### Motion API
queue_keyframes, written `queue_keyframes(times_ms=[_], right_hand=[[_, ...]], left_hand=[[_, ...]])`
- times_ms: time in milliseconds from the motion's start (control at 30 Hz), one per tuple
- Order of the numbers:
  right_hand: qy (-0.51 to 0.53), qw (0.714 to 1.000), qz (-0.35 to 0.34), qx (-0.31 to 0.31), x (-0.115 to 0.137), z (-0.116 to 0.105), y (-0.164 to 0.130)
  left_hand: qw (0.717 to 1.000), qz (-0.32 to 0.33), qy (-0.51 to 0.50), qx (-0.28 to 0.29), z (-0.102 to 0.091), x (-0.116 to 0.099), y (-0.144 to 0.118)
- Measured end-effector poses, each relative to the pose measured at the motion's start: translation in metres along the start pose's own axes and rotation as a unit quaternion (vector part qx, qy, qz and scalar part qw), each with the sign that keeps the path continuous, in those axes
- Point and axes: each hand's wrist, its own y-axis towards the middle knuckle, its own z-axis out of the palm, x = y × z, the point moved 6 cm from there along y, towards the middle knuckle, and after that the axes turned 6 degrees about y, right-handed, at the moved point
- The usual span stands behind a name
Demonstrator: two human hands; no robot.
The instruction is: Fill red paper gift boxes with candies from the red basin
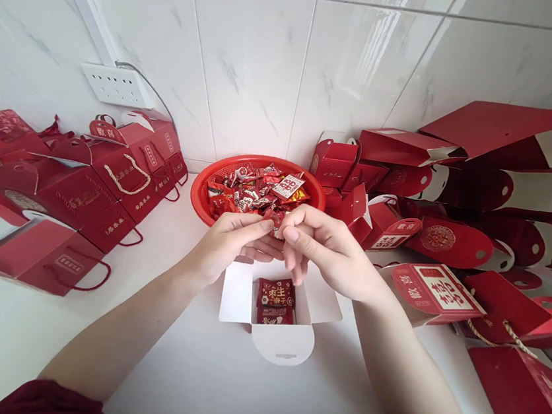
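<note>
My left hand [240,237] and my right hand [324,244] meet above an open white-lined box [283,344], close in front of a red basket [197,195]. Both hands are closed, thumb against fingers, with their tips nearly touching. A small crinkled edge shows between the fingertips, but I cannot make out what they hold. Inside the box lie red candy packets [276,295] with gold print. Its white flaps are spread outward, and the round-ended front flap has a slot. Many wrapped candies [252,191], mostly red, fill the basket behind my hands.
Red gift boxes [92,199] with rope handles line the left side. On the right, more red boxes [433,291] are stacked, some with flaps open. A tiled wall [252,65] with a power socket strip [116,86] stands behind the white table [178,368].
</note>
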Motion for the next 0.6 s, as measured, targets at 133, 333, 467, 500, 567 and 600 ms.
queue_keyframes(times_ms=[133,333,467,500,567,600], right_hand=[[-0.012,0.997,-0.030,-0.070,0.004,-0.018,0.001],[-0.073,0.995,0.000,-0.074,-0.001,-0.025,0.001],[-0.121,0.992,0.001,-0.031,-0.005,-0.015,0.002],[-0.133,0.991,-0.007,-0.023,-0.004,-0.014,0.002],[-0.163,0.986,-0.023,-0.018,-0.001,-0.013,0.002],[-0.185,0.982,-0.025,-0.020,0.000,-0.014,0.001]], left_hand=[[1.000,0.012,0.004,-0.020,-0.004,-0.002,-0.001],[0.997,0.039,0.060,-0.042,-0.010,-0.007,-0.004],[0.983,0.071,0.159,-0.054,-0.007,-0.014,-0.008],[0.978,0.077,0.184,-0.059,-0.007,-0.015,-0.009],[0.967,0.085,0.228,-0.071,-0.006,-0.018,-0.012],[0.962,0.085,0.248,-0.073,-0.007,-0.019,-0.013]])
